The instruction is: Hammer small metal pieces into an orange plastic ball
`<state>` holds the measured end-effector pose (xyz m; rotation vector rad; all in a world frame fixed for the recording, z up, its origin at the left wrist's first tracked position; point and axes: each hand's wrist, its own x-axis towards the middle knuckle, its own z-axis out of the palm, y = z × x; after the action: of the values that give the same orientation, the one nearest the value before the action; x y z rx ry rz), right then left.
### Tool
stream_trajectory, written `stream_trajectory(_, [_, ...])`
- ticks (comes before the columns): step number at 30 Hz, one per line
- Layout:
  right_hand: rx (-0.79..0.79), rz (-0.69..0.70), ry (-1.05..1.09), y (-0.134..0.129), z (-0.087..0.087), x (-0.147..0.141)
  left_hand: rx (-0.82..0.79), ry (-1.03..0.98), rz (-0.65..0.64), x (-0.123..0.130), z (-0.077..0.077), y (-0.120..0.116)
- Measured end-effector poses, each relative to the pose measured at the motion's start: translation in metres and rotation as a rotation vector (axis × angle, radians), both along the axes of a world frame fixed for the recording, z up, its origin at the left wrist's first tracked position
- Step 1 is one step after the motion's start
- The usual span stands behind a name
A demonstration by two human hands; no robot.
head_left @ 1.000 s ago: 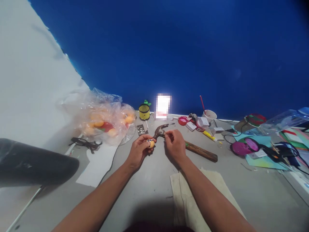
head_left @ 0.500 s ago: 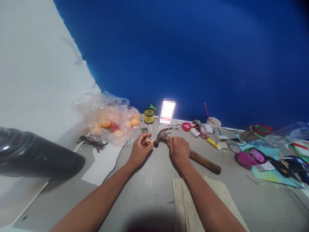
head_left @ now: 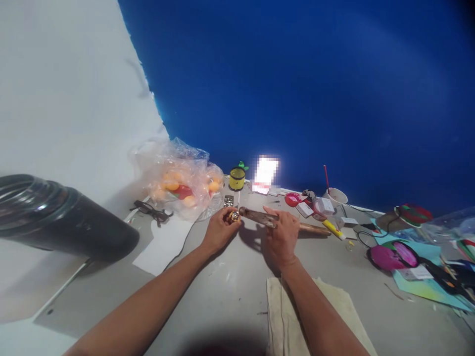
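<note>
A folded cloth [head_left: 276,311] lies nearest, on the grey table [head_left: 211,291]. Beyond it, the left hand [head_left: 218,231] grips a small orange-yellow round piece [head_left: 234,217] between thumb and fingers, patterned side exposed. The right hand [head_left: 282,237] is closed around the hammer [head_left: 258,216], near its head. The hammer is now rolled over and its head raised, which places the head just beside the round piece. Farther back stand a small square item [head_left: 228,200] and a yellow container [head_left: 236,179].

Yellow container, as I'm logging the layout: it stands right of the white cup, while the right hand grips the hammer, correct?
No: the head view shows the yellow container left of the white cup; the right hand does grip the hammer.
</note>
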<state>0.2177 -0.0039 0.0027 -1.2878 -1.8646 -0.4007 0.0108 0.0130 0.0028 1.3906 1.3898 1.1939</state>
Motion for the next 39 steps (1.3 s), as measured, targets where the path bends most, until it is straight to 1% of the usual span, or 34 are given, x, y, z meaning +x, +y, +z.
stream_trajectory(3, [0.045, 0.006, 0.011, -0.0006, 0.0015, -0.0007, -0.017, -0.058, -0.013, 0.0007, -0.0012, 0.0002])
stream_trajectory(6, [0.006, 0.045, -0.057, -0.0022, 0.0042, -0.0029, 0.000, -0.152, -0.030, 0.0015, -0.0046, 0.0003])
stream_trajectory(9, [0.010, 0.027, -0.063, -0.0044, 0.0064, -0.0048, 0.009, -0.192, -0.020, 0.0022, -0.0067, 0.0001])
stream_trajectory(11, [0.027, 0.004, -0.049, -0.0058, 0.0070, -0.0056, 0.010, -0.185, -0.029, 0.0026, -0.0065, -0.0003])
stream_trajectory(14, [-0.028, 0.019, -0.090, -0.0069, 0.0070, -0.0061, 0.014, -0.192, -0.040, 0.0027, -0.0049, -0.0009])
stream_trajectory(16, [-0.051, 0.038, -0.103, -0.0073, 0.0070, -0.0055, 0.005, -0.198, -0.019, 0.0028, -0.0042, -0.0013])
stream_trajectory(20, [0.007, 0.035, -0.033, -0.0076, 0.0070, -0.0027, -0.004, -0.191, -0.001, 0.0036, -0.0048, -0.0016])
stream_trajectory(23, [-0.051, 0.055, -0.068, -0.0077, 0.0062, -0.0024, -0.008, -0.187, -0.001, 0.0034, -0.0063, -0.0004])
stream_trajectory(25, [-0.091, 0.054, -0.101, -0.0080, 0.0058, -0.0029, -0.016, -0.174, 0.023, 0.0027, -0.0071, 0.0010])
stream_trajectory(29, [-0.075, 0.018, -0.080, -0.0088, 0.0064, -0.0032, -0.019, -0.177, 0.033, 0.0017, -0.0083, 0.0027])
stream_trajectory(34, [-0.118, 0.039, -0.138, -0.0083, 0.0072, -0.0032, -0.020, -0.135, 0.038, 0.0018, -0.0077, 0.0012])
stream_trajectory(37, [-0.084, 0.009, -0.117, -0.0089, 0.0088, -0.0026, -0.001, -0.102, 0.052, 0.0015, -0.0075, 0.0006])
stream_trajectory(39, [-0.089, 0.013, -0.116, -0.0098, 0.0096, -0.0032, 0.000, -0.096, 0.040, 0.0013, -0.0076, 0.0005])
